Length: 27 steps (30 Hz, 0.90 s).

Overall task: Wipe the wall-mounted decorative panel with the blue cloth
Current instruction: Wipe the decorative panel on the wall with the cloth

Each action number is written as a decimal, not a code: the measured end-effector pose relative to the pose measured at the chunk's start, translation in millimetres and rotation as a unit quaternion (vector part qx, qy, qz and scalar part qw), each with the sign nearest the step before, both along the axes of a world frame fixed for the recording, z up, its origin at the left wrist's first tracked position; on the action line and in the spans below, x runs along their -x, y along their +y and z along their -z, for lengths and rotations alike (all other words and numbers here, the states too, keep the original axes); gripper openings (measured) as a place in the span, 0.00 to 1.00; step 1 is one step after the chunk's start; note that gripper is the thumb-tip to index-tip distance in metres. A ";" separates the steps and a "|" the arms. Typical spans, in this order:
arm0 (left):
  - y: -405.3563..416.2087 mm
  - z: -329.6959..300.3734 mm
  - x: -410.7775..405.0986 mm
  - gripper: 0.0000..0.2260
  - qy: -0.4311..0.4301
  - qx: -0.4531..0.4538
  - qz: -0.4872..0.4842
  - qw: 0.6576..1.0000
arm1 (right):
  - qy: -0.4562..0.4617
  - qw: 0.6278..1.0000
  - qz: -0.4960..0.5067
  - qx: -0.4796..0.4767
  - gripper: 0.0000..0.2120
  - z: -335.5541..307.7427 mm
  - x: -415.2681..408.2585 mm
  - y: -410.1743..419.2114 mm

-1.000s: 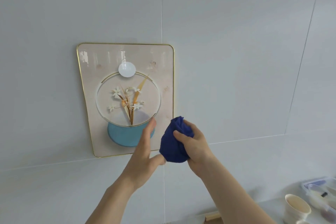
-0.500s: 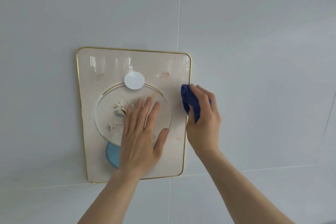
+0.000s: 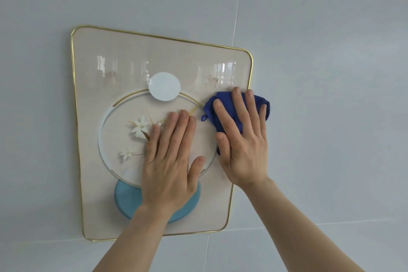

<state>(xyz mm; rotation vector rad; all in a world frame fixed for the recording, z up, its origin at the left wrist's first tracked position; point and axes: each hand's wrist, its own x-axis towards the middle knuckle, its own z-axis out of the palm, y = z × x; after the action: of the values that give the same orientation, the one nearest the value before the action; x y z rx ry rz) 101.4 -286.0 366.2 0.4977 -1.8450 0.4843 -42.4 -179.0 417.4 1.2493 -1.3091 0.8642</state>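
Note:
The decorative panel hangs on the wall: beige, gold-rimmed, with a white disc, a ring, white flowers and a light blue base shape. My left hand lies flat on its middle, fingers spread, covering part of the flowers. My right hand presses the dark blue cloth flat against the panel's right side, just below its upper right corner. The cloth sticks out past my fingers and slightly over the panel's right rim. Faint brownish smudges show on the panel's upper part.
The pale grey wall of large tiles with thin seams surrounds the panel on all sides. Nothing else is in view.
My left hand went from touching the panel's lower part to lying flat on its middle. My right hand rose with the cloth and spread it against the panel's right side. The view moved closer.

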 end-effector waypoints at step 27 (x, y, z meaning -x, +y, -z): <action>-6.2 4.4 9.3 0.29 0.043 0.029 0.007 0.999 | -0.018 0.995 0.019 -0.098 0.31 124.2 -5.2 32.1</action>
<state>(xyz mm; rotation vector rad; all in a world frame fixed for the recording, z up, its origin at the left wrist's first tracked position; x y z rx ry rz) 92.0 -292.2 361.9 0.4578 -1.7465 0.4984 -37.2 -146.9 293.2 1.3609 -1.4707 0.7474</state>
